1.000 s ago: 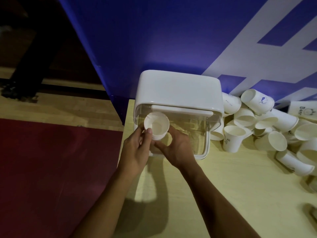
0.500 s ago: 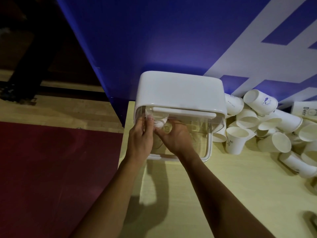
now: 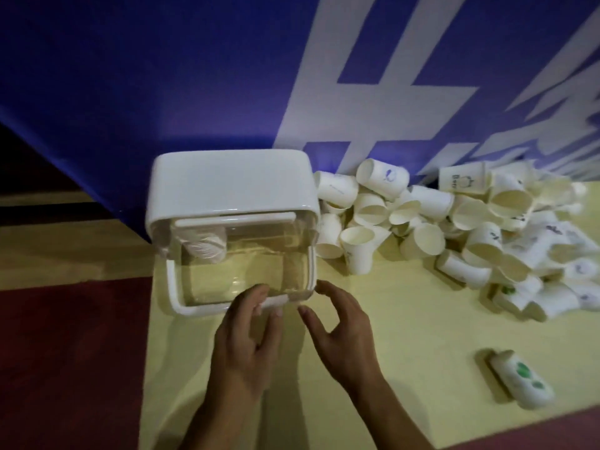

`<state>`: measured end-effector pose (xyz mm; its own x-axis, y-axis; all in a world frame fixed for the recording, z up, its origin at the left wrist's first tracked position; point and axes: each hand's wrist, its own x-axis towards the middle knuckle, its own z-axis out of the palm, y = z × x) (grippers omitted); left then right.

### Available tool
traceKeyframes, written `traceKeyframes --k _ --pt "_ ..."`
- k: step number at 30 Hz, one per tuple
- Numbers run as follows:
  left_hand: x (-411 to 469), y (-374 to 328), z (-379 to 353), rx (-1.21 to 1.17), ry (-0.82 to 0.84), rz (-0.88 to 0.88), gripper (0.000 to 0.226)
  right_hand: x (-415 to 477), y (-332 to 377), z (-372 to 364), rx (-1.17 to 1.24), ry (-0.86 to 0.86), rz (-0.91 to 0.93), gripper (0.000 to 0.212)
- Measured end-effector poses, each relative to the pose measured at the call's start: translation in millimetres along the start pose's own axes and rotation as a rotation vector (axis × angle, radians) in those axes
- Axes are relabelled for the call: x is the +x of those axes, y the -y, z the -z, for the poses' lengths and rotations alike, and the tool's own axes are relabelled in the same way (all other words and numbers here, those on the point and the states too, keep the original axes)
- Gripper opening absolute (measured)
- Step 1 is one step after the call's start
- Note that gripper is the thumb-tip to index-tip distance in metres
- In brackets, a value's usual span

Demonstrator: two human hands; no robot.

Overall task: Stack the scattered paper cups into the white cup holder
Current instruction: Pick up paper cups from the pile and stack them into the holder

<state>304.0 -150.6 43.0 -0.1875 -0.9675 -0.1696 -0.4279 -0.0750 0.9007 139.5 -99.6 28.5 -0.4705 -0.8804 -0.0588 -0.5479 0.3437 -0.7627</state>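
Note:
The white cup holder (image 3: pixel 227 180) stands at the table's left end, with a white top and a clear front drawer. A stack of paper cups (image 3: pixel 204 245) lies inside its left side. My left hand (image 3: pixel 246 339) hovers just in front of the holder's front rim, fingers loosely spread, holding nothing. My right hand (image 3: pixel 341 332) is beside it, fingers relaxed and empty, near the holder's front right corner. A heap of scattered white paper cups (image 3: pixel 454 222) lies to the right of the holder against the wall.
A blue wall with white lettering (image 3: pixel 194 76) rises right behind the holder and cups. A small white case with green marks (image 3: pixel 519 378) lies on the pale yellow table (image 3: pixel 406 368) at the front right. The table's left edge drops to a red floor (image 3: pixel 65 352).
Both hands put the cup into the left side of the holder, let it go and drew back towards me. The view has shifted right, showing more of the cup heap.

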Motion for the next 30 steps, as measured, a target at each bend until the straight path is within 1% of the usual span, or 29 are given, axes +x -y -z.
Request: traceKeyframes --k 2,3,5,7,9,11,16,18,21,23,24,25,30 --pt "5.7 -16.2 -43.6 0.051 0.122 -0.002 0.044 -9.3 -26.8 31.8 0.02 -0.046 -0.112 0.049" --pt "9.0 -23.0 -67.7 0.082 0.162 0.01 0.048 -12.9 -40.6 47.7 0.024 -0.071 -0.144 0.05" --pt "16.6 -39.0 -115.8 0.127 0.209 0.085 0.062 -19.9 -66.6 79.5 0.007 -0.118 -0.171 0.049" --pt "27.5 -49.2 -159.0 0.128 0.217 0.207 0.074 -27.5 -86.6 110.3 0.012 -0.154 -0.218 0.042" --pt "42.1 -52.9 -194.8 0.066 0.144 0.285 0.079 -37.9 -105.4 138.8 0.028 -0.188 -0.247 0.039" --pt "57.7 -53.9 -222.0 -0.005 0.02 0.35 0.079 -51.0 -123.5 164.8 0.043 -0.228 -0.261 0.038" --pt "81.1 -61.6 -259.0 -0.123 -0.231 0.486 0.091 -80.2 -175.2 222.3 0.005 -0.337 -0.324 0.039" --pt "82.4 -61.9 -264.9 -0.108 -0.27 0.479 0.087 -90.3 -203.2 239.2 -0.036 -0.322 -0.371 0.047" --pt "74.5 -61.3 -266.4 -0.068 -0.316 0.414 0.079 -101.7 -245.2 254.3 -0.157 -0.251 -0.383 0.065" --pt "63.8 -60.1 -264.7 -0.059 -0.322 0.361 0.073 -107.3 -269.0 256.8 -0.311 -0.204 -0.359 0.084" --pt "56.8 -59.2 -263.2 -0.053 -0.306 0.337 0.071 -109.5 -279.6 254.8 -0.376 -0.207 -0.341 0.092" --pt "49.6 -58.3 -261.6 -0.049 -0.279 0.317 0.069 -111.1 -286.0 252.5 -0.412 -0.21 -0.336 0.094" --pt "10.7 -63.2 -248.1 -0.039 -0.128 0.211 0.062 -112.0 -304.4 246.3 -0.425 -0.146 -0.37 0.076"
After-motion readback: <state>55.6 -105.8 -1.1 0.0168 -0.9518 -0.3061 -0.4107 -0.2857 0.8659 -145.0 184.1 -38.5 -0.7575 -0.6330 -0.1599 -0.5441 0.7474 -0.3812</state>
